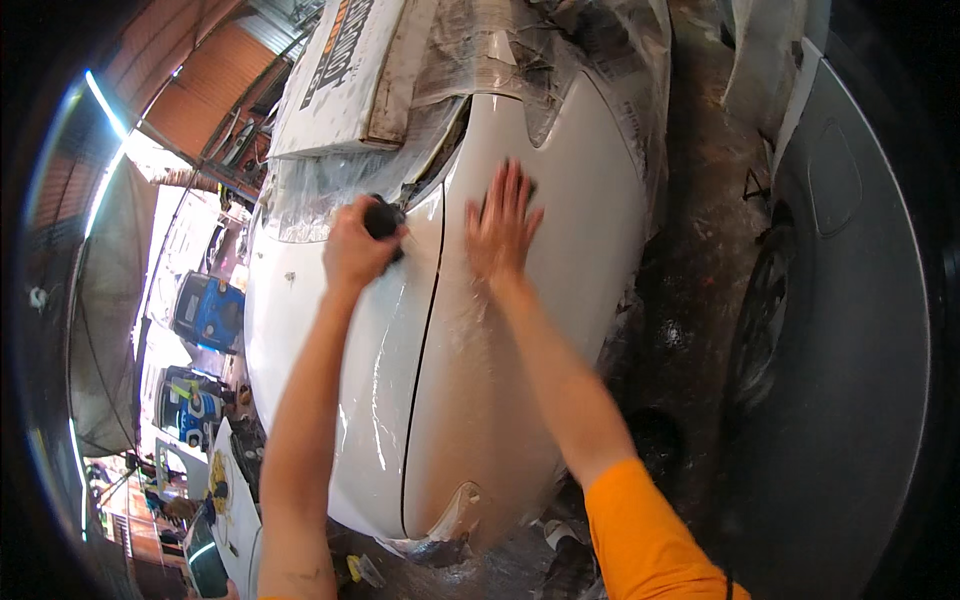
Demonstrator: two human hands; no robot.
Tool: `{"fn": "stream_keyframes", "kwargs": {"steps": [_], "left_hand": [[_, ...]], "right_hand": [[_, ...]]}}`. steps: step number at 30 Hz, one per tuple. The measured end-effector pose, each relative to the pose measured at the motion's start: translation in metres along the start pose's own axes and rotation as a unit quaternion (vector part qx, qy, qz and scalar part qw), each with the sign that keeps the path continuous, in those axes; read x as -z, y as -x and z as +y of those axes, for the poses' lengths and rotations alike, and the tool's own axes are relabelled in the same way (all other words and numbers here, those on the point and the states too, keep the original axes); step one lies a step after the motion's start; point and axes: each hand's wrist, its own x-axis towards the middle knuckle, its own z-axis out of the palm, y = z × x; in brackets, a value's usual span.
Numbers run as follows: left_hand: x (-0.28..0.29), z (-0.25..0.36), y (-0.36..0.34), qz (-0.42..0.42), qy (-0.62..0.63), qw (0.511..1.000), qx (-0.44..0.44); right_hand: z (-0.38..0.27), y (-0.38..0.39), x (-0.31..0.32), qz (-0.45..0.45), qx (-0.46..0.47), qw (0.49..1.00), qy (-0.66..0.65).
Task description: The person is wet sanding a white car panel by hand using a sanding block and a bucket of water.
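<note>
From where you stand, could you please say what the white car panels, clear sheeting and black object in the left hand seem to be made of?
White car panels: probably painted metal, though plastic is possible; bright streaked reflections suggest gloss.
Clear sheeting: likely plastic film, see-through, wrinkled and shiny.
Black object in the left hand: perhaps rubber, plastic or foam; partly covered, finish unclear.
</note>
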Motion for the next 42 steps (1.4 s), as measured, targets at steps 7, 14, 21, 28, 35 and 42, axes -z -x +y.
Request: {"fn": "stream_keyframes", "kwargs": {"steps": [7, 14, 21, 28, 35, 42], "left_hand": [[-0.021, -0.065, 0.000, 0.129, -0.140, 0.980, -0.048], [-0.071, 0.062, -0.023, -0.050, -0.020, 0.960, -0.274], [-0.086, 0.073, -0.026, -0.051, 0.058, 0.966, -0.249], [-0.078, 0.081, -0.041, -0.030, 0.115, 0.967, -0.225], [-0.089, 0.050, -0.027, -0.026, 0.247, 0.951, -0.183], [-0.098, 0.044, -0.038, 0.025, 0.315, 0.930, -0.188]], "right_hand": [[-0.038, 0.233, 0.028, -0.283, 0.215, 0.933, 0.055], [0.069, 0.110, -0.003, -0.029, -0.040, 0.990, -0.129], [0.109, 0.269, 0.033, -0.062, -0.156, 0.975, -0.144], [0.162, 0.091, -0.009, 0.003, -0.093, 0.990, -0.101], [0.014, 0.183, 0.007, -0.151, 0.081, 0.985, -0.034], [0.029, 0.127, 0.018, -0.206, 0.208, 0.956, 0.018]]}}
